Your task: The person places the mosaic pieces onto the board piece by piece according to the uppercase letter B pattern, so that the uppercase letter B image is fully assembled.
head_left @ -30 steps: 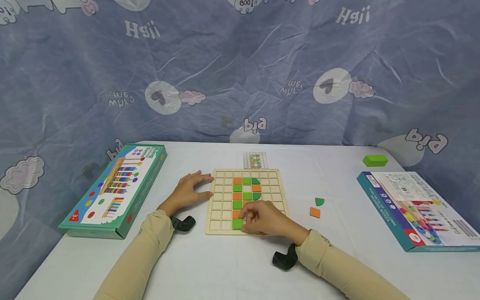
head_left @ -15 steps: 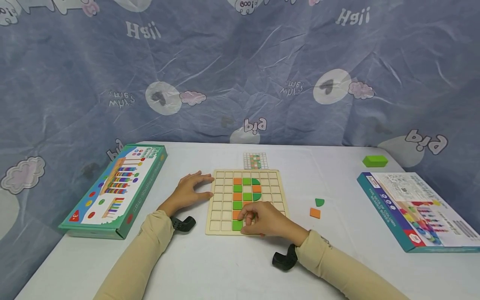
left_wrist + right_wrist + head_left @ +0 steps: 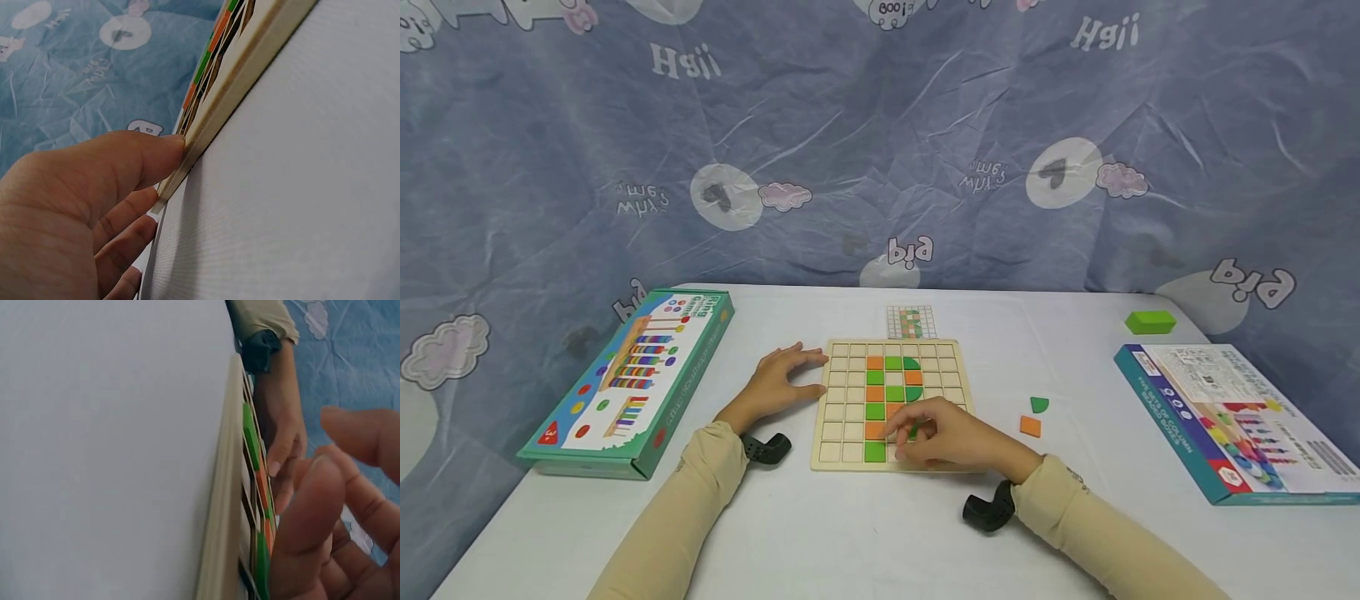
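A wooden grid board (image 3: 842,433) lies flat on the table, with orange and green square tiles and rounded green tiles set in its middle columns. My left hand (image 3: 778,383) rests at its left edge, fingers spread; in the left wrist view the thumb (image 3: 147,159) touches the board's side. Over the lower right part of the board hovers my right hand (image 3: 951,437). Its thumb and fingers are loosely bent and apart, with nothing seen between them. Under it a green tile (image 3: 262,569) shows in the right wrist view; the hand hides several cells.
A small pattern card (image 3: 911,322) lies behind the board. Right of the board are a green quarter-round tile (image 3: 1039,405) and an orange square tile (image 3: 1030,426). Toy boxes flank the table, a green one (image 3: 647,367) left and a teal one (image 3: 1240,425) right, near a green block (image 3: 1150,322).
My right hand has lifted slightly and shifted right, its fingertips parting from the board near the bottom green tile. The left hand has stayed in place.
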Tool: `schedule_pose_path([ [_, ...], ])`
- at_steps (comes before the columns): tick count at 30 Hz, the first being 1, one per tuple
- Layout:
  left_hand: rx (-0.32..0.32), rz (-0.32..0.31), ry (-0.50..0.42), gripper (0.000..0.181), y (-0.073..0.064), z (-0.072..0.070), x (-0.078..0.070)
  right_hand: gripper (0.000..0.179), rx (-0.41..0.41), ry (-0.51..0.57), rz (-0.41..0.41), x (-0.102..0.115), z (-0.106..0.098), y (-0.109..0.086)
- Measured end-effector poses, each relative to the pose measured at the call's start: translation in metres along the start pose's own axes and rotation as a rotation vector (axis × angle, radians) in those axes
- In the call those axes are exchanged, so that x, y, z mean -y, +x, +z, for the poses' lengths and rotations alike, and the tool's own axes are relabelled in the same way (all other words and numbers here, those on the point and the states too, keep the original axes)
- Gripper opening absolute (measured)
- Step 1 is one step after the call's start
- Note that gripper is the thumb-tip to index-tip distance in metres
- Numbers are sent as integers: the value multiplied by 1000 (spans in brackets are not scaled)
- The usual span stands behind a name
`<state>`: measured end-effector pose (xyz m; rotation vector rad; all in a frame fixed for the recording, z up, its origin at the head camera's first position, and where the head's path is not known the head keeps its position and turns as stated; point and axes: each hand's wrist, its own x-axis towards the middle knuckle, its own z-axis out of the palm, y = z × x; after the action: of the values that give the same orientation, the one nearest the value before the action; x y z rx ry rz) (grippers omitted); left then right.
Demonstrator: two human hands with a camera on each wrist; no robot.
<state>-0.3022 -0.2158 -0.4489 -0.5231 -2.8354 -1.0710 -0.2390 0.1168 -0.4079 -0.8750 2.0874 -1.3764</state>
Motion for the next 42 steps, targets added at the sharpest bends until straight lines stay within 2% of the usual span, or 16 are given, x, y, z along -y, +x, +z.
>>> schedule_pose_path([
  [4, -2, 0, 2, 57, 0, 0, -1, 30, 18, 68, -24, -5, -14, -8],
  [11, -3, -1, 0, 56, -1, 0, -1, 32, 9, 101, -63, -14, -38, -27],
  [18, -5, 6, -2, 56, -1, 0, 1, 31, -51, 80, -6, -24, -59, -47],
  [32, -6, 10, 2, 56, -2, -1, -2, 28, -195, -15, 29, -38, -97, -92],
  [42, -9, 14, 7, 55, -1, 0, -1, 29, -271, -53, 121, -48, -114, -106],
])
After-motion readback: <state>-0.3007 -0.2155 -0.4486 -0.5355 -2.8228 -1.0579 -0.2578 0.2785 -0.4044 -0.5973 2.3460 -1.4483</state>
